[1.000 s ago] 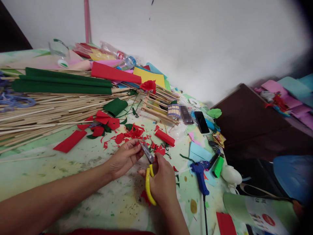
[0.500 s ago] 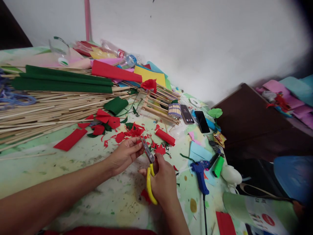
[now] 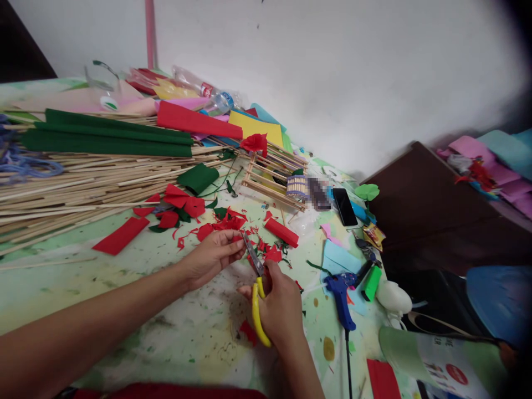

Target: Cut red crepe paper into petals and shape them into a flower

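Scissors [image 3: 256, 302], clamped in right hand [image 3: 282, 305], have shifted rightward; grip of left hand [image 3: 218, 255] unclear.

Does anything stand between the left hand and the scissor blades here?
Nothing clearly visible does. The yellow-handled scissors, in the right hand, point right at the fingertips of the left hand; any piece pinched there is too small to tell. Red scraps lie on the table.

Bare hands [image 3: 282, 307], bare forearms [image 3: 124, 313]; red garment [image 3: 178, 391] at lower edge, possibly shirt, mostly cropped off.
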A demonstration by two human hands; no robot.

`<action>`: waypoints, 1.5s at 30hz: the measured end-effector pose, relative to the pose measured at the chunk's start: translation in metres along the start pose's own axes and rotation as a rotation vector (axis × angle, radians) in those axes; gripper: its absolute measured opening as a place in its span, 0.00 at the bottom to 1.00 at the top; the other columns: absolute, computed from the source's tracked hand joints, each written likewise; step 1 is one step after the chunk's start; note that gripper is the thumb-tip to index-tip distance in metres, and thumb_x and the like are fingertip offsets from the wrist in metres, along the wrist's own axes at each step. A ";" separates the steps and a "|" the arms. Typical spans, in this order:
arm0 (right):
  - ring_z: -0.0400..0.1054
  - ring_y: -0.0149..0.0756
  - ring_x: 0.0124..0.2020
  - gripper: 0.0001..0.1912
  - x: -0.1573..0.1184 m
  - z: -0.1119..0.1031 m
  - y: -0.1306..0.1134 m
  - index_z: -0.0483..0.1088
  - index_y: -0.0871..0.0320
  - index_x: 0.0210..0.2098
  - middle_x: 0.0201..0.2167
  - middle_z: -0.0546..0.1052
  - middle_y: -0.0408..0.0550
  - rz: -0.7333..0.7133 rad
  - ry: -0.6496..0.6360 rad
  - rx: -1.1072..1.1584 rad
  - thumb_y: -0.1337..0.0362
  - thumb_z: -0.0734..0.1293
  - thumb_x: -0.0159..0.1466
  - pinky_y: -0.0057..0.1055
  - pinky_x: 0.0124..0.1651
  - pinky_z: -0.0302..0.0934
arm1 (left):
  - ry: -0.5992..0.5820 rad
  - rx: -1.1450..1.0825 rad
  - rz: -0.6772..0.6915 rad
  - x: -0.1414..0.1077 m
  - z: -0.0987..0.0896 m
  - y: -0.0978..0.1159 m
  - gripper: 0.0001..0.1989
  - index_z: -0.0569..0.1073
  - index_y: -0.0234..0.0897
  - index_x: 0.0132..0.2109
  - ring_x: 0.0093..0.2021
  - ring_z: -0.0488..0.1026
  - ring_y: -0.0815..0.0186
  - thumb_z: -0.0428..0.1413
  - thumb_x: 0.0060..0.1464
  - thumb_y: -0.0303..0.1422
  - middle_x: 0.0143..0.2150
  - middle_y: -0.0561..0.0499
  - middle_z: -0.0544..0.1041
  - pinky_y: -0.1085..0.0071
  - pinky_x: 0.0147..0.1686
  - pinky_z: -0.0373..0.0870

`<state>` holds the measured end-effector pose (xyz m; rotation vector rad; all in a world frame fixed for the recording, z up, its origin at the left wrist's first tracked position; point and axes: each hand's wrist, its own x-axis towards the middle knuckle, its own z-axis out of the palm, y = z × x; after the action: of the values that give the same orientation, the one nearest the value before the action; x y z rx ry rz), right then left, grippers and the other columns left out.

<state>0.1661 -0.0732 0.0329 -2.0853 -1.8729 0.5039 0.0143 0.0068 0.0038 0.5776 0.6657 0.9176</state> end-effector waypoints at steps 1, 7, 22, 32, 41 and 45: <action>0.65 0.36 0.26 0.23 0.000 -0.001 0.000 0.67 0.59 0.46 0.25 0.74 0.46 0.000 -0.004 -0.001 0.52 0.67 0.55 0.26 0.26 0.50 | 0.000 0.013 0.000 0.000 0.000 0.001 0.09 0.76 0.31 0.33 0.27 0.68 0.74 0.66 0.42 0.28 0.28 0.52 0.74 0.80 0.29 0.67; 0.65 0.36 0.24 0.19 0.000 -0.006 -0.002 0.67 0.56 0.38 0.23 0.73 0.43 0.000 -0.022 -0.027 0.48 0.66 0.55 0.26 0.26 0.48 | -0.019 0.121 -0.015 0.005 -0.008 0.005 0.07 0.75 0.32 0.32 0.26 0.66 0.75 0.64 0.44 0.29 0.26 0.54 0.73 0.79 0.28 0.63; 0.62 0.34 0.23 0.17 0.000 -0.005 0.002 0.66 0.55 0.34 0.21 0.71 0.41 -0.034 -0.007 -0.071 0.48 0.66 0.56 0.25 0.26 0.44 | -0.002 0.430 -0.062 0.009 -0.017 0.025 0.08 0.76 0.35 0.31 0.28 0.71 0.69 0.65 0.41 0.32 0.26 0.53 0.77 0.75 0.29 0.65; 0.63 0.32 0.23 0.12 -0.001 -0.005 0.000 0.66 0.54 0.33 0.21 0.72 0.40 -0.058 -0.004 -0.080 0.53 0.66 0.56 0.25 0.25 0.44 | -0.025 0.490 -0.037 0.009 -0.019 0.035 0.05 0.78 0.35 0.29 0.27 0.73 0.67 0.65 0.40 0.30 0.25 0.50 0.78 0.74 0.28 0.68; 0.64 0.34 0.24 0.14 -0.001 -0.005 0.001 0.66 0.54 0.35 0.21 0.72 0.41 -0.052 -0.026 -0.084 0.51 0.67 0.56 0.26 0.26 0.43 | -0.051 0.467 -0.064 0.011 -0.022 0.036 0.04 0.78 0.35 0.27 0.26 0.74 0.67 0.65 0.39 0.29 0.24 0.49 0.79 0.74 0.28 0.69; 0.65 0.34 0.24 0.12 -0.001 -0.006 0.001 0.66 0.55 0.33 0.21 0.73 0.41 -0.060 -0.027 -0.100 0.53 0.66 0.57 0.26 0.26 0.43 | -0.040 0.457 -0.064 0.012 -0.025 0.035 0.04 0.78 0.36 0.27 0.26 0.74 0.67 0.66 0.39 0.28 0.24 0.50 0.78 0.74 0.27 0.69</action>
<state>0.1693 -0.0739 0.0380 -2.0864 -2.0078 0.4344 -0.0169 0.0383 0.0090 0.9720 0.8601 0.6926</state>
